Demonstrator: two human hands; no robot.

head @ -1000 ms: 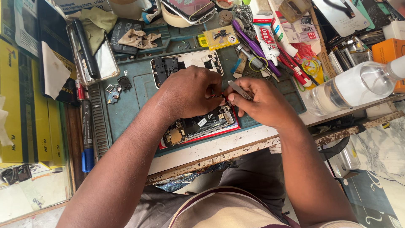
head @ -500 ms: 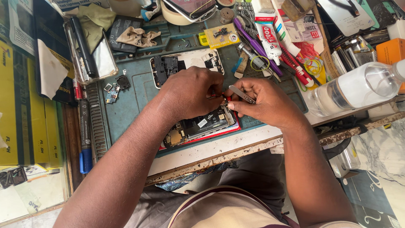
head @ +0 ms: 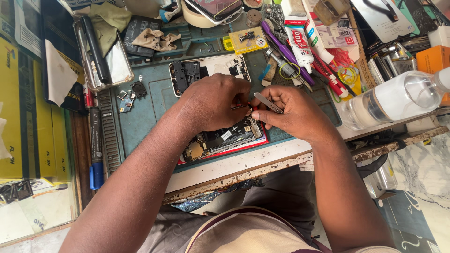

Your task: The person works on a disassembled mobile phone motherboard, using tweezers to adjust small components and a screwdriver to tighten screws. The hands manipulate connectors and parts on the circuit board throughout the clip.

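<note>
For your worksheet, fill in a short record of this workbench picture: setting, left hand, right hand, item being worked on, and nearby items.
Setting: cluttered bench with a teal work mat, seen from above
Left hand: left hand rests over the opened phone, fingertips meeting the right hand's
Right hand: right hand holds metal tweezers
Item worked on: opened phone with red edge, circuit board exposed
Nearby items: white back cover behind the hands; clear plastic bottle lying to the right; blue marker at left

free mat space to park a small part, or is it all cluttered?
Bare teal mat between the loose small parts and the left hand. White bench edge below the opened phone is bare too. Crowded: top right, around the glue tube and plastic bottle.
</note>
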